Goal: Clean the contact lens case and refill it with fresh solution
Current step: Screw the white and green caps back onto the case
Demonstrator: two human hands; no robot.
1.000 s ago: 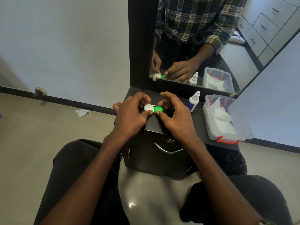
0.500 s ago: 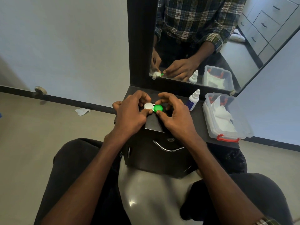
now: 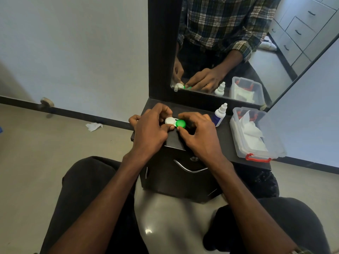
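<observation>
1. Head view, the step: both hands hold the case (image 3: 175, 122) just above the table (image 3: 224, 142), near its back left part. The left hand (image 3: 149, 130) pinches the end with the white cap (image 3: 169, 120); the right hand (image 3: 199, 132) closes finger and thumb around the green cap (image 3: 181, 123). Both caps look seated, so I judge this to be the unscrewing.
2. Doing it well: the left hand should hold the body firm while the right turns only the green cap. Keeping the case level and low over the table would stop old liquid spilling and a loosened cap rolling off the near edge. Each cap is best laid close by, open side up.
3. What waits: the bottle (image 3: 219, 115) stands upright toward the back, just right of the right hand, its nozzle closed. A clear box (image 3: 256, 133) with tissue inside sits at the right edge, its red latch at the front.
4. Surface and room: the table is a small dark cabinet with a drawer handle on its front. A mirror (image 3: 238, 43) rises from the back edge and repeats hands, bottle and box. The floor is pale, with a crumpled tissue (image 3: 94, 126) lying by the wall to the left.
</observation>
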